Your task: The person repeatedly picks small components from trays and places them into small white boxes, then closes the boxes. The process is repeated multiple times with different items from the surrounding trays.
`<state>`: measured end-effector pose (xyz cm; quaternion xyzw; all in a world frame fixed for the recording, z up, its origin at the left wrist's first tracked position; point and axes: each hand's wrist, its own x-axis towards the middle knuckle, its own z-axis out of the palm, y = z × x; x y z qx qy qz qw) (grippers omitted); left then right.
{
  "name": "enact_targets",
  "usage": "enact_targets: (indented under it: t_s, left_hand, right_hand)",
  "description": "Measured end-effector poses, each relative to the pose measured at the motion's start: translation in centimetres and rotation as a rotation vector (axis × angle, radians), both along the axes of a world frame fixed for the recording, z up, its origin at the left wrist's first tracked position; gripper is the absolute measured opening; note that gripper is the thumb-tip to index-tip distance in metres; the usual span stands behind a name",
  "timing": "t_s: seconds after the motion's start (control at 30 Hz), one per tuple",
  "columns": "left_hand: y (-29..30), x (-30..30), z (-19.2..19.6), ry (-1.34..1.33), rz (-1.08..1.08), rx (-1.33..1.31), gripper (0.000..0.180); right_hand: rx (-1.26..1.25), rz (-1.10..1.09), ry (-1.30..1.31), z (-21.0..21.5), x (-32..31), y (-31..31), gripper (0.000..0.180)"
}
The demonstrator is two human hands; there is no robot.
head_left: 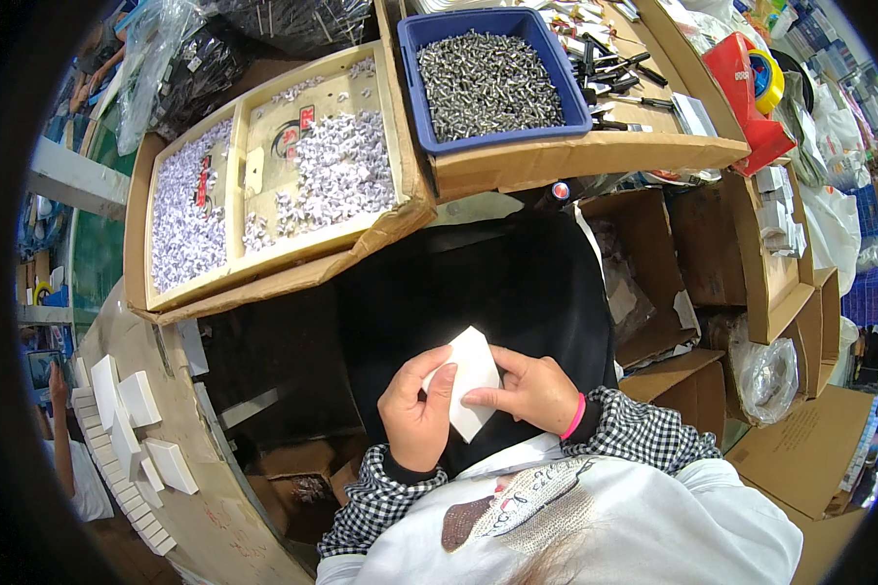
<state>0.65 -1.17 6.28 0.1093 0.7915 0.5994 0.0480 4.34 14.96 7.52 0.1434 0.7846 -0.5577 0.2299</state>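
Observation:
Between my two hands is a small white box (pixel 472 375), held tilted over my dark lap. My left hand (pixel 419 405) grips its left side, thumb lying across the front. On the other side my right hand (pixel 531 390) pinches it, thumb on the face and fingers behind the edge. A pink band circles my right wrist. Whether the box's flaps are closed cannot be made out.
Ahead, a wooden tray (pixel 239 190) holds small white pieces. Beside it stands a blue bin (pixel 580 119) of metal parts. Similar white boxes (pixel 172 466) lie on the left table. Cardboard boxes (pixel 704 234) and a red pouch (pixel 736 93) with yellow tape are at right.

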Motion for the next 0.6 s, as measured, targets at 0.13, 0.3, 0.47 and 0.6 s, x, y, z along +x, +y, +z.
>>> enact_targets:
  t_s: [0.13, 0.3, 0.47, 0.6]
  left_hand:
    - [-0.1, -0.2, -0.4, -0.008, -0.018, 0.012, 0.022]
    - [0.0, -2.5, 0.5, -0.218, -0.143, 0.087, 0.058]
    - [0.7, -5.4, 3.4, 0.649, -0.644, -0.519, 0.087]
    - [2.9, -5.0, 4.5, 0.650, -1.000, -0.631, 0.079]
  right_hand:
    - [0.257, 0.125, 0.275, -1.6, 0.6, 0.4, 0.059]
    - [-0.031, -0.023, 0.543, -2.8, -0.9, 1.5, 0.048]
    - [-0.183, 0.143, 0.257, -1.0, -2.5, 5.1, 0.041]
    - [-0.020, 0.460, 0.351, 0.4, -3.9, 7.0, 0.031]
